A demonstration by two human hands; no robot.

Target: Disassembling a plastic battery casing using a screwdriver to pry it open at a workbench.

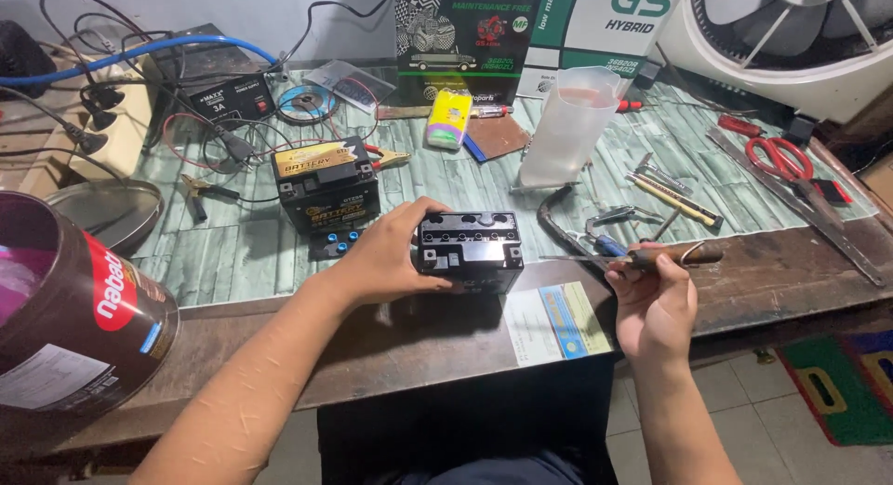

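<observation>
Hands first: our left hand [395,252] is wrapped around the left side of a small black battery [470,251], thumb along its near face and fingers curled over the top edge, gripping it firmly. That battery sits near the front edge of the workbench [279,327], just where the green patterned mat [233,252] ends, and its top shows a row of round filler openings. Our right hand [651,304] is closed around the brown wooden handle of a screwdriver [642,257], whose thin metal shaft lies nearly level and points left toward the battery, its tip stopping just short of the case. Behind the held battery stands a second battery [327,183] with a yellow label, with clip leads lying near it. A translucent plastic jug [569,124] stands upright farther back on the mat, and red-handled scissors [781,158] lie well apart at the right. A folded paper leaflet [556,322] lies on the bare wood between our two wrists. At far left we see a large dark tub [79,327] tilted toward us.
</observation>
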